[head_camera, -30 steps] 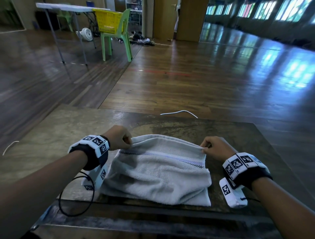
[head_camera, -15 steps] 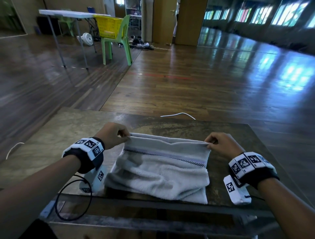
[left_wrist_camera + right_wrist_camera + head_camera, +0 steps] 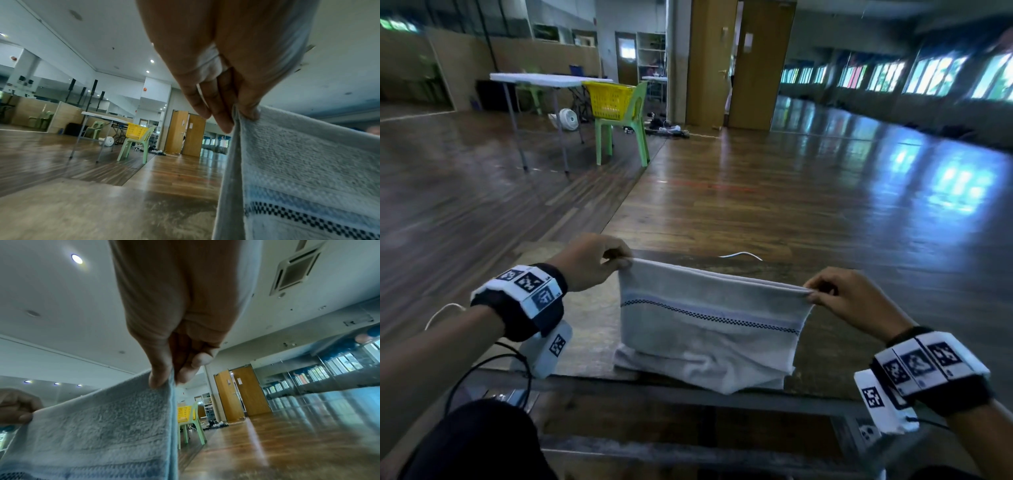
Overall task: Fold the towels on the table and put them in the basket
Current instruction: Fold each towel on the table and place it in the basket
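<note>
Left hand: our left hand (image 3: 589, 262) pinches the towel's upper left corner between thumb and curled fingers (image 3: 216, 112); the wrist view shows the cloth edge caught just under the thumb tip.
Right hand: our right hand (image 3: 854, 298) pinches the upper right corner the same way, thumb on the near side of the cloth and fingertips (image 3: 186, 374) on the far side.
Towel: we hold the pale grey towel (image 3: 709, 325) up by its top edge, stretched between both hands. It hangs as a folded panel with a dark checkered stripe and a faint blue band running across it. Its lower part rests bunched on the table near the front edge.
Table: the worn brown table (image 3: 592, 329) lies under the towel; a dark metal frame runs along its near side.
Wrist gear: we wear black bands with black-and-white marker tiles on both wrists, and a black cable loops below the left one.
Cable: a thin white cable (image 3: 741, 254) lies at the table's far edge, behind the towel.
Basket: the yellow basket (image 3: 608, 99) sits on the seat of a green plastic chair (image 3: 631, 133), well apart from us across the wooden floor.
Beyond: a white folding table (image 3: 544, 79) stands just left of the chair, a small white fan (image 3: 568, 119) on the floor below it, and wooden doors (image 3: 748, 65) to the right.
</note>
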`<act>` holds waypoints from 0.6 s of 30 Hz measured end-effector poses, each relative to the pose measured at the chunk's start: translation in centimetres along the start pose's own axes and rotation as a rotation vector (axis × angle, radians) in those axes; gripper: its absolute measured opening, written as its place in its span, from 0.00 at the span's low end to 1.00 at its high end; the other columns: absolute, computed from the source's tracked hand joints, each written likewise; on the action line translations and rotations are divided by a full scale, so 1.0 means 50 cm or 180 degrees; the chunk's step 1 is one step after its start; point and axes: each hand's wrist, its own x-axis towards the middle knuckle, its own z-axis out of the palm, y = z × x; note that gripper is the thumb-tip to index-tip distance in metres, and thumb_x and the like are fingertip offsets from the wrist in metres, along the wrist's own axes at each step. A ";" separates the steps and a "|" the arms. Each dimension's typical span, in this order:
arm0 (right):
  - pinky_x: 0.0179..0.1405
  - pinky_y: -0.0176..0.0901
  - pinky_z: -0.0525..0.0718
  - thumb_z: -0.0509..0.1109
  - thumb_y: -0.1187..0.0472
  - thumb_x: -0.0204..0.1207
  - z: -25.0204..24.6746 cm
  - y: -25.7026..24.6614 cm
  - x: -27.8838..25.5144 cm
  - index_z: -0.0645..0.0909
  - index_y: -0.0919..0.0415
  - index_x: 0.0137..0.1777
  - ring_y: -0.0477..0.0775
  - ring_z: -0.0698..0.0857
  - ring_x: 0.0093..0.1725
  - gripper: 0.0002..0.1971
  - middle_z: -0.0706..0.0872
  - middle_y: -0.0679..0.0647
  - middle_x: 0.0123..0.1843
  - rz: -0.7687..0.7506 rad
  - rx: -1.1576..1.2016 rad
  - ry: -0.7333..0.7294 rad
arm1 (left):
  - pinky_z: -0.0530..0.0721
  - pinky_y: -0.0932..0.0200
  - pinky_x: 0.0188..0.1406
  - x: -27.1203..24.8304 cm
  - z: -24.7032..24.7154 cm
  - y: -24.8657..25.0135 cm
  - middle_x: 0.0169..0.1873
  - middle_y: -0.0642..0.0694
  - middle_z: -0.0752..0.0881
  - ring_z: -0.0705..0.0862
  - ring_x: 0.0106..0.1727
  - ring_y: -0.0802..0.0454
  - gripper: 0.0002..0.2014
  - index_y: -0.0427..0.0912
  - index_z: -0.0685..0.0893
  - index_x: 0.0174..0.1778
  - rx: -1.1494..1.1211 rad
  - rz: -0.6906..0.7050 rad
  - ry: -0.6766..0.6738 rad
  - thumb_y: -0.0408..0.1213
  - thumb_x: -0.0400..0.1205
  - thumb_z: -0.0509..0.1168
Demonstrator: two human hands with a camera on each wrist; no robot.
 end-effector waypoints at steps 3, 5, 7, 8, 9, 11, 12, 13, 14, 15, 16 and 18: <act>0.35 0.24 0.75 0.78 0.63 0.68 -0.058 -0.022 -0.017 0.88 0.55 0.42 0.37 0.82 0.34 0.05 0.83 0.36 0.34 -0.0054 -0.0022 0.0003 | 0.74 0.78 0.41 -0.013 -0.036 0.012 0.42 0.50 0.88 0.85 0.43 0.55 0.06 0.41 0.88 0.48 -0.0056 0.0178 0.0038 0.34 0.79 0.67; 0.38 0.21 0.75 0.77 0.64 0.69 -0.090 -0.033 -0.020 0.88 0.56 0.42 0.32 0.83 0.40 0.04 0.84 0.36 0.35 -0.0099 0.0065 0.0042 | 0.74 0.77 0.40 -0.015 -0.057 0.017 0.40 0.54 0.87 0.82 0.41 0.65 0.04 0.44 0.87 0.47 -0.0025 0.0209 -0.0088 0.36 0.80 0.66; 0.38 0.21 0.75 0.76 0.64 0.71 -0.114 -0.044 -0.013 0.88 0.56 0.43 0.29 0.82 0.41 0.03 0.85 0.37 0.36 -0.0176 0.0094 0.0068 | 0.74 0.70 0.41 -0.006 -0.075 0.020 0.37 0.57 0.84 0.80 0.39 0.67 0.03 0.51 0.83 0.43 0.0097 0.0199 -0.0138 0.37 0.80 0.66; 0.38 0.21 0.76 0.75 0.64 0.72 -0.122 -0.046 -0.003 0.88 0.56 0.44 0.31 0.83 0.39 0.04 0.86 0.39 0.36 -0.0196 0.0059 0.0067 | 0.75 0.65 0.42 0.001 -0.082 0.022 0.36 0.57 0.83 0.81 0.38 0.61 0.04 0.53 0.81 0.42 0.0167 0.0193 -0.0108 0.38 0.80 0.66; 0.37 0.22 0.76 0.73 0.63 0.73 -0.128 -0.047 0.011 0.88 0.56 0.46 0.34 0.84 0.37 0.04 0.86 0.41 0.37 -0.0186 -0.0009 0.0042 | 0.74 0.61 0.42 0.010 -0.088 0.028 0.36 0.55 0.82 0.80 0.38 0.56 0.05 0.53 0.80 0.40 0.0234 0.0178 -0.0061 0.38 0.80 0.66; 0.35 0.24 0.74 0.72 0.64 0.75 -0.134 -0.046 0.044 0.87 0.59 0.49 0.38 0.83 0.38 0.06 0.88 0.48 0.41 -0.0112 -0.0171 0.0022 | 0.70 0.61 0.40 0.032 -0.095 0.042 0.35 0.52 0.81 0.78 0.38 0.51 0.07 0.50 0.77 0.38 0.0289 0.0130 0.0113 0.36 0.80 0.66; 0.37 0.27 0.73 0.72 0.65 0.75 -0.138 -0.049 0.061 0.87 0.60 0.50 0.44 0.84 0.40 0.06 0.88 0.51 0.42 -0.0090 -0.0216 0.0107 | 0.67 0.61 0.38 0.044 -0.099 0.050 0.35 0.50 0.80 0.77 0.38 0.50 0.08 0.49 0.76 0.37 0.0275 0.0106 0.0275 0.34 0.79 0.66; 0.40 0.32 0.73 0.72 0.66 0.74 -0.143 -0.053 0.078 0.87 0.62 0.49 0.50 0.85 0.42 0.06 0.88 0.54 0.43 -0.0074 -0.0226 0.0255 | 0.66 0.61 0.36 0.057 -0.104 0.057 0.35 0.49 0.79 0.76 0.38 0.49 0.08 0.47 0.76 0.37 0.0246 0.0088 0.0464 0.33 0.79 0.66; 0.42 0.34 0.73 0.71 0.67 0.74 -0.151 -0.062 0.090 0.86 0.64 0.49 0.53 0.84 0.43 0.06 0.88 0.56 0.43 -0.0073 -0.0211 0.0446 | 0.65 0.61 0.33 0.068 -0.112 0.061 0.36 0.48 0.80 0.76 0.38 0.49 0.07 0.44 0.77 0.37 0.0205 0.0072 0.0641 0.31 0.79 0.66; 0.42 0.34 0.72 0.71 0.68 0.74 -0.163 -0.072 0.099 0.86 0.66 0.49 0.53 0.83 0.43 0.05 0.88 0.58 0.44 -0.0087 -0.0173 0.0663 | 0.67 0.62 0.32 0.078 -0.121 0.065 0.36 0.46 0.81 0.77 0.38 0.48 0.05 0.41 0.78 0.38 0.0127 0.0066 0.0799 0.31 0.79 0.66; 0.41 0.34 0.72 0.71 0.69 0.74 -0.175 -0.083 0.107 0.86 0.68 0.49 0.52 0.82 0.43 0.05 0.87 0.59 0.44 -0.0116 -0.0120 0.0898 | 0.69 0.63 0.34 0.086 -0.131 0.067 0.37 0.43 0.83 0.80 0.39 0.46 0.02 0.37 0.80 0.40 0.0037 0.0069 0.0959 0.30 0.78 0.66; 0.42 0.34 0.72 0.71 0.70 0.74 -0.199 -0.100 0.113 0.86 0.70 0.48 0.52 0.81 0.43 0.05 0.88 0.59 0.44 -0.0211 -0.0012 0.1343 | 0.74 0.58 0.39 0.093 -0.149 0.070 0.40 0.38 0.86 0.83 0.41 0.43 0.03 0.33 0.82 0.44 -0.0005 0.0176 0.1299 0.29 0.78 0.66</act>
